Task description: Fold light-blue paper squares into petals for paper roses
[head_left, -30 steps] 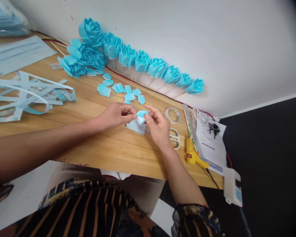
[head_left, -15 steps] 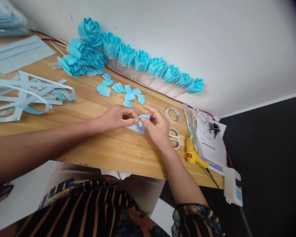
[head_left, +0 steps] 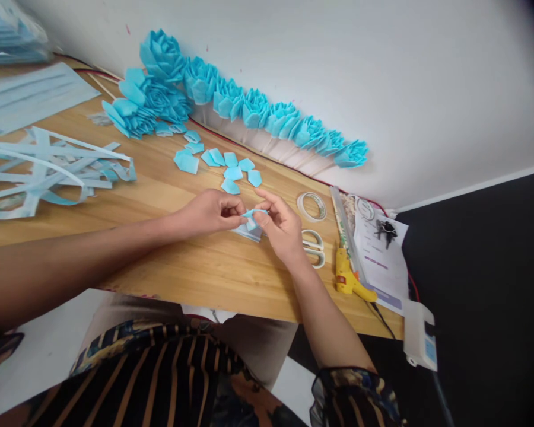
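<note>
Between my two hands is a small piece of blue fabric (head_left: 251, 222), partly folded, its paler side showing. My left hand (head_left: 216, 210) pinches its left end between thumb and fingertips. On the other end, my right hand (head_left: 281, 224) is closed with thumb and index finger. Beneath the fingers a pale blue strip of fabric (head_left: 249, 233) lies on the wooden table (head_left: 196, 267). Just beyond the hands lie several folded blue petals (head_left: 233, 173). White-handled scissors (head_left: 314, 249) rest right of my right hand, their blades hidden by it.
Blue fabric flowers on sticks (head_left: 253, 108) lean along the wall. At left are cut strips (head_left: 48, 172), a flat face mask (head_left: 35, 98) and a bag of masks (head_left: 13, 35). A tape roll (head_left: 311, 207), yellow glue gun (head_left: 349, 279), papers (head_left: 378, 264) and keys (head_left: 386, 230) are at right.
The blue piece has turned between my fingers, and more of its paler side shows. My right hand has shifted slightly left; the things on the table have stayed put.
</note>
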Tool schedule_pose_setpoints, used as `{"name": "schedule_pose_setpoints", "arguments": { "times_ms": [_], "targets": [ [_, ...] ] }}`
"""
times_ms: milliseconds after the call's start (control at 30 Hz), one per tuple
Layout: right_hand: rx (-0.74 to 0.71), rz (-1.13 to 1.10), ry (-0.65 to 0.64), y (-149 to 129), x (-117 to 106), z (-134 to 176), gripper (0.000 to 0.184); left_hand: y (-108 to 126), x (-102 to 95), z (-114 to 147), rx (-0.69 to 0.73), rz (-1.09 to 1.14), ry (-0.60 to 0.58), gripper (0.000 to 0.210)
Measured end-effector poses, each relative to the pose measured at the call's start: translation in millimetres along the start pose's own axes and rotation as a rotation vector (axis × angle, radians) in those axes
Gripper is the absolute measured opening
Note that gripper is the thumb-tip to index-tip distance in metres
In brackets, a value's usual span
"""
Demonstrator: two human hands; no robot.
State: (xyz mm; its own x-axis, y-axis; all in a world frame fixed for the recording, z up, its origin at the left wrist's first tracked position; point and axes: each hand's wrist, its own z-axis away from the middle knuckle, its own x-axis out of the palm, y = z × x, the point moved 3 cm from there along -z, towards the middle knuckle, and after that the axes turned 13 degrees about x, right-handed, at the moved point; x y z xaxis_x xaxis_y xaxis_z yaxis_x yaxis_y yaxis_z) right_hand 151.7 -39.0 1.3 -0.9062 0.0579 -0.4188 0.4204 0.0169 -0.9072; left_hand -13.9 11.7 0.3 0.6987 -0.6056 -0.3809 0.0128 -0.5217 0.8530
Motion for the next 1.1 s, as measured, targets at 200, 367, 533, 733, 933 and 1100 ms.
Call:
{"name": "schedule_pose_setpoints", "arguments": {
  "times_ms": [200,367,533,733,933,1100],
  "targets": [
    [-0.001,0.024,0.048,1.5,0.9,0.6,0.035,-1.1,2.1,1.8,0.016,-0.044,-0.028,0.017],
    [0.002,0.059,0.077,-1.6,-3.1,1.7,0.033,0.3,2.4,1.7,0.007,-0.051,-0.032,0.018],
    [0.022,0.016,-0.009,1.5,-0.9,-0.7,0.042,0.1,-2.4,0.1,-0.032,0.004,0.025,0.017],
    [-0.012,0.093,0.072,1.5,0.1,-1.0,0.04,-2.8,-4.5,-0.1,-0.057,0.042,0.06,0.021],
    [-0.044,0.144,0.102,-3.2,-2.3,0.3,0.034,-1.0,-3.8,-0.4,-0.051,0.047,0.07,0.021],
    [-0.041,0.125,0.1,-3.2,-2.8,0.6,0.033,-0.9,-3.8,-0.7,-0.045,0.037,0.069,0.02]
  ]
}}
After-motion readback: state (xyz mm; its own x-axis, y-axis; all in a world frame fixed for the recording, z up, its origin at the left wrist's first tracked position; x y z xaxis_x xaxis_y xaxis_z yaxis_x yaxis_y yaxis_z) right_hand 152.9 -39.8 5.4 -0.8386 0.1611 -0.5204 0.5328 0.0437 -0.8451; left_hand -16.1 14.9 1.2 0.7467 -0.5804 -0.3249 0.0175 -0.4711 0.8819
